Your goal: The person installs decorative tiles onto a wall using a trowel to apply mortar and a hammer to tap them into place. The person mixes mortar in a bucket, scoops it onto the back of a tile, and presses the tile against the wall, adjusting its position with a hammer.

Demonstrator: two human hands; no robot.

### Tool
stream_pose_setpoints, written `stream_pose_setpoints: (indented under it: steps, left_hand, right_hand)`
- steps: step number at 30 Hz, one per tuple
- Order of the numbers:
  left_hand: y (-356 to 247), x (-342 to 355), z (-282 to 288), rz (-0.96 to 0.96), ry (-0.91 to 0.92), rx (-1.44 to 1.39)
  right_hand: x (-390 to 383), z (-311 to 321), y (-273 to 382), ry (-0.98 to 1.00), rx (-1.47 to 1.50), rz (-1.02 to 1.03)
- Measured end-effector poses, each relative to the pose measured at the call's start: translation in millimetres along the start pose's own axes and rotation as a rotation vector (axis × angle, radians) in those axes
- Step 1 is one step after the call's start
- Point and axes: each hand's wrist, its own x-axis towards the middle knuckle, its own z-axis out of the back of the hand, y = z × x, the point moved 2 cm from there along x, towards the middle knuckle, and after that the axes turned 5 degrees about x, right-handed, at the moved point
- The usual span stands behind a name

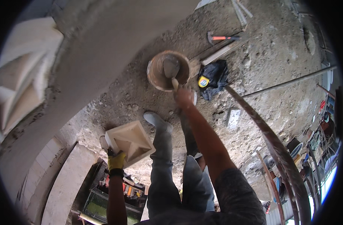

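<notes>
Clearly, the relation that matters here is between the trowel and the bucket, and the right hand (184, 96) is the nearer one. That bare hand is just outside the near rim of the bucket (152, 71), its fingers curled round the handle of the trowel (171, 67); motion blur hides how each finger sits. The trowel's long axis runs from the fist away from the person, leaning slightly to the left, so the handle crosses the near rim and the blade lies inside the bucket, within its round wall. Whether the blade touches the bottom or carries anything cannot be told. Well apart from this, toward the person and to the left, the gloved left hand (116, 161) holds a pale square block (142, 135) by its lower left side, the fingers closed on that edge, with some of their tips out of sight. The block's face, with its angular hollows, is turned up toward the camera, and its sides stand askew to the line of the trowel. The left boot (153, 118) lies between the block and the bucket. To the right of the bucket are a black bag (218, 73) and a yellow tape measure (203, 81); a hammer (224, 38) lies farther off.
</notes>
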Motion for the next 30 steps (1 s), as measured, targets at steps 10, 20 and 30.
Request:
stream_pose_setpoints:
  steps: [10, 20, 30]
  left_hand:
    - [69, 101, -95, 0.617, 0.639, -1.242]
    - [34, 97, -177, 0.715, 0.982, -1.763]
    - [80, 91, -184, 0.111, -0.051, -0.934]
  right_hand:
    - [114, -34, 52, 0.224, -0.508, 0.127]
    - [93, 24, 51, -0.175, -0.967, 0.415]
    - [123, 3, 44, -0.101, -1.132, 0.473]
